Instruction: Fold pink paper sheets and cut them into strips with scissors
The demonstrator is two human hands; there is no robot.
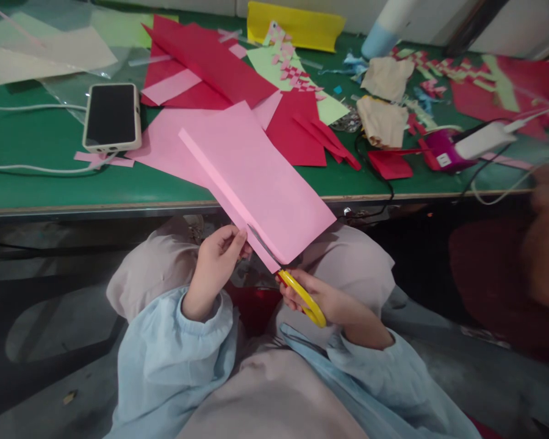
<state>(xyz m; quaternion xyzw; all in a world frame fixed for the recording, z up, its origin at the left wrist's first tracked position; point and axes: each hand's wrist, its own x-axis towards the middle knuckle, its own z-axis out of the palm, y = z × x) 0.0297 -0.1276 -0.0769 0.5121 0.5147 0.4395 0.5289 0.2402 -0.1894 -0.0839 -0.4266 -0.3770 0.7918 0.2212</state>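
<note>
A large pink sheet [265, 177] slants from the green table toward my lap, with a folded strip along its left edge. My left hand [219, 262] pinches that edge near its lower end. In my right hand [313, 292] are scissors with yellow handles [307, 299]. Their dark blades lie along the strip at the sheet's lower end, a little right of my left fingertips. Under the sheet's upper part, another pink sheet [165, 143] rests on the table.
A phone [111, 116] with white cables lies at the left of the green table [36, 189]. Red sheets [210, 61], woven paper pieces and a purple power adapter [446, 149] are farther back and right. Part of another person [546, 244] shows at the right edge.
</note>
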